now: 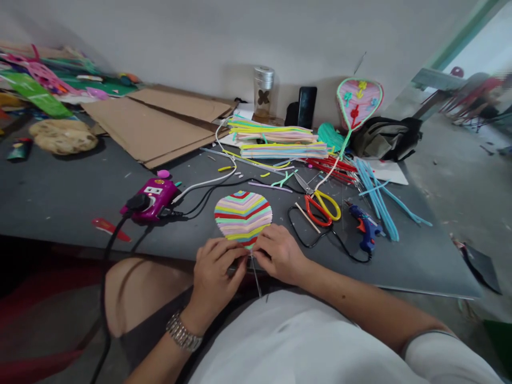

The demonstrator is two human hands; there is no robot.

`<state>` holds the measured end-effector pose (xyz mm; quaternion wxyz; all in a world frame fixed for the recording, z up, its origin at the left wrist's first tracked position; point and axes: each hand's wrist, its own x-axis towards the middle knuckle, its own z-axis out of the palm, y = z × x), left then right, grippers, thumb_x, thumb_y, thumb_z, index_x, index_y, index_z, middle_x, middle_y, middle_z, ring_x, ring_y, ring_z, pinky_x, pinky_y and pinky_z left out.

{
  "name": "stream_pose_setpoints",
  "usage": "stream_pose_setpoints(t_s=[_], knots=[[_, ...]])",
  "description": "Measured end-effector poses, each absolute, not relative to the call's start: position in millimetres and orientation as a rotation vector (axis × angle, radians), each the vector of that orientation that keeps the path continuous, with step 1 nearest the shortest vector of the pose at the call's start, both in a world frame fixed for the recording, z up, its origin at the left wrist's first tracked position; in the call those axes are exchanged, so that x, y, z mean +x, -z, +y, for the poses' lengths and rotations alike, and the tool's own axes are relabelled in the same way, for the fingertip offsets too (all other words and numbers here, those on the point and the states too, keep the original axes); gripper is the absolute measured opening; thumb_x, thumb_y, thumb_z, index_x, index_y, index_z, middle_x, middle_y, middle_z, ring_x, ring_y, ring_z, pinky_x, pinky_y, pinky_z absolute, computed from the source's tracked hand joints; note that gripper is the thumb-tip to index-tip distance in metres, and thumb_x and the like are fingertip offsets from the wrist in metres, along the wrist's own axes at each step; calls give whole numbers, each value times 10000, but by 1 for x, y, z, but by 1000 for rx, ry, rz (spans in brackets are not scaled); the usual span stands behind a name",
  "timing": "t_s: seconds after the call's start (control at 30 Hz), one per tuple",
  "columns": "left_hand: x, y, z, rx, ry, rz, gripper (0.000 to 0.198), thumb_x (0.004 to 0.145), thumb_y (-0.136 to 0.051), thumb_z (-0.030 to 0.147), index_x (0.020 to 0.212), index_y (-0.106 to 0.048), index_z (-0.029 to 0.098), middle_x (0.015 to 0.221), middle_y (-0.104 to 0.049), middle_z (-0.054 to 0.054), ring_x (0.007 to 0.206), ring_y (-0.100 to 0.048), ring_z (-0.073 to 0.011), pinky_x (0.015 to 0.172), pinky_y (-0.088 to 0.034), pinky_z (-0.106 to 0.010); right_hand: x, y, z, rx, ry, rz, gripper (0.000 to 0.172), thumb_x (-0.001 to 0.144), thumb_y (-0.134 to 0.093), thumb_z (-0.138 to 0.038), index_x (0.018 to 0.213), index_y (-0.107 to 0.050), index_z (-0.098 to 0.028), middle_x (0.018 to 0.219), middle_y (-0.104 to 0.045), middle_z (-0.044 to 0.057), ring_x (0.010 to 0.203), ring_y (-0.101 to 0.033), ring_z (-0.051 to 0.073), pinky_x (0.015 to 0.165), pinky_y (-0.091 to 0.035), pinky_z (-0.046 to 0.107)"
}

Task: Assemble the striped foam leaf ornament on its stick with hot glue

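Observation:
A heart-shaped fan face (242,214) made of striped coloured straws lies on the dark table (60,197) near its front edge. My left hand (216,269) and my right hand (278,253) meet at its lower tip, fingers curled and pressed on the tip. A thin stick (256,280) runs down from the tip between both hands. A metal watch (183,334) is on my left wrist.
Red and yellow scissors (322,208) and a blue glue gun (366,228) lie right of the heart. A purple power strip (151,200) sits left. Stacked straws (280,140), a finished fan (359,102), a jar (263,92), a phone (306,106), a bag (386,137) and cardboard (160,122) lie behind.

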<state>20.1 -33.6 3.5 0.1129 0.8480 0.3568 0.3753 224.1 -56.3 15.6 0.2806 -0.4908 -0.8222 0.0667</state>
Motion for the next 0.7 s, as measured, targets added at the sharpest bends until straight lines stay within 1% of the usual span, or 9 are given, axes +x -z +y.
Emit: stream_pose_setpoints(t_s=[0.13, 0.27, 0.43, 0.53, 0.7], knots=[[20, -7, -29, 2425, -1029, 1029, 120, 963, -628, 203, 931, -743, 220, 991, -755, -53, 947, -633, -240, 808, -458, -394, 225, -16, -55, -1320, -219, -2203, 95, 928, -633, -191, 834, -646, -198, 871, -650, 46, 888, -573, 205, 755, -364, 334], [23, -11, -28, 2373, -964, 1086, 91, 939, -651, 192, 886, -720, 217, 949, -742, -39, 908, -628, -232, 791, -445, -384, 227, -17, -54, -1328, -275, -2205, 91, 910, -641, -180, 823, -636, -204, 884, -656, 48, 902, -574, 209, 764, -366, 337], [25, -16, -28, 2295, -899, 1153, 69, 922, -663, 192, 902, -727, 208, 968, -692, -50, 930, -622, -226, 830, -466, -386, 229, -18, -52, -1292, -367, -2166, 78, 918, -634, -196, 842, -643, -207, 880, -659, 52, 912, -578, 217, 791, -385, 341], [25, -18, -28, 2250, -866, 1179, 68, 906, -672, 183, 874, -729, 202, 965, -664, -51, 949, -622, -225, 848, -476, -385, 229, -18, -51, -1274, -400, -2130, 78, 915, -630, -191, 840, -644, -205, 853, -654, 48, 892, -578, 216, 793, -393, 344], [27, -23, -27, 2215, -805, 1224, 56, 866, -703, 165, 840, -725, 209, 929, -653, -32, 919, -621, -216, 817, -462, -371, 229, -19, -52, -1260, -432, -2097, 91, 905, -635, -183, 817, -640, -205, 829, -652, 42, 861, -582, 214, 782, -397, 347]])
